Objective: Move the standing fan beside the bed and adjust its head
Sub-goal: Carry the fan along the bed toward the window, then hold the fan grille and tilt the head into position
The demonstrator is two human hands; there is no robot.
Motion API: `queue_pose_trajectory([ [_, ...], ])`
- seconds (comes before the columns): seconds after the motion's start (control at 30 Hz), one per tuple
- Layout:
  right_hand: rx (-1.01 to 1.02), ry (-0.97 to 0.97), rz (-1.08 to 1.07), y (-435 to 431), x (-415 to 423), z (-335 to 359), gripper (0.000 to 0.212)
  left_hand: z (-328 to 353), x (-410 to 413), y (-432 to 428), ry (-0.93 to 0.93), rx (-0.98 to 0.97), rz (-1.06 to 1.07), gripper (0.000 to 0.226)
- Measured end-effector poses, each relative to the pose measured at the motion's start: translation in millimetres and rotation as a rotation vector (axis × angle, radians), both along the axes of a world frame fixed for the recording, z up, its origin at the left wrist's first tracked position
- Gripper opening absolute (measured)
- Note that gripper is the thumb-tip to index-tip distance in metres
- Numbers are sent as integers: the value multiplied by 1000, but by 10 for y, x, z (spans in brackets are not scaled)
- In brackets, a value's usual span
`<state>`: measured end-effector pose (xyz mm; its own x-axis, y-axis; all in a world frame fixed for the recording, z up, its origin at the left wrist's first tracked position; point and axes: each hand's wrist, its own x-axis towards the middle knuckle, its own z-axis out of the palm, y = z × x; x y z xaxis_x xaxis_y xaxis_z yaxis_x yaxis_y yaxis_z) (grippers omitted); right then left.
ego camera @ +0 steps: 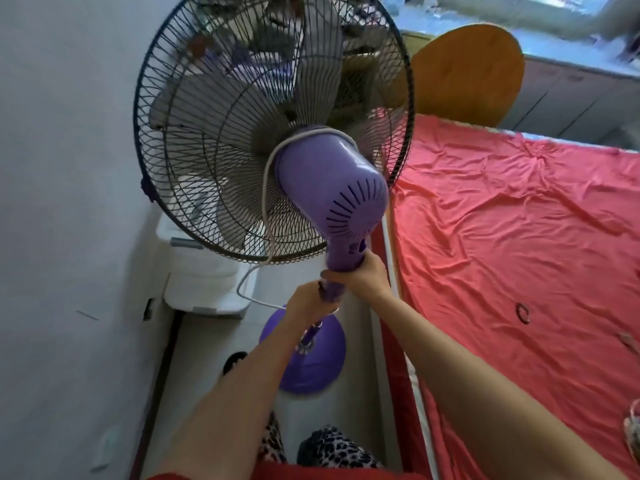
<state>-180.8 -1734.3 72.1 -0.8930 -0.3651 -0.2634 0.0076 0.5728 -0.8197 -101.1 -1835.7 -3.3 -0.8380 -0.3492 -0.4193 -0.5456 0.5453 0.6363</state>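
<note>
A purple standing fan (332, 188) with a dark wire cage (221, 133) and grey blades stands in the narrow gap between the wall and the bed (519, 254). Its round purple base (311, 362) rests on the pale floor. I see it from behind, the motor housing facing me. My right hand (360, 275) grips the fan's neck just under the motor housing. My left hand (304, 303) is closed around the pole right below it. A white cord (266, 188) loops over the housing and hangs down to the left.
The bed has a wrinkled red sheet and a black hair tie (522, 312) on it. A white plastic storage box (204, 271) sits by the wall beyond the fan. A round wooden board (467, 74) leans at the bed's far end. My leopard-print slippers (332, 448) are below.
</note>
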Motion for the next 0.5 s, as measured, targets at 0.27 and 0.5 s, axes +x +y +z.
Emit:
queue_pose_trajectory([
  [0.27, 177, -176, 402, 176, -437, 296, 38, 457, 409, -436, -51, 103, -89, 55],
  [0.5, 213, -189, 586, 287, -803, 1001, 81, 1111, 887, -717, -1, 153, -38, 56],
])
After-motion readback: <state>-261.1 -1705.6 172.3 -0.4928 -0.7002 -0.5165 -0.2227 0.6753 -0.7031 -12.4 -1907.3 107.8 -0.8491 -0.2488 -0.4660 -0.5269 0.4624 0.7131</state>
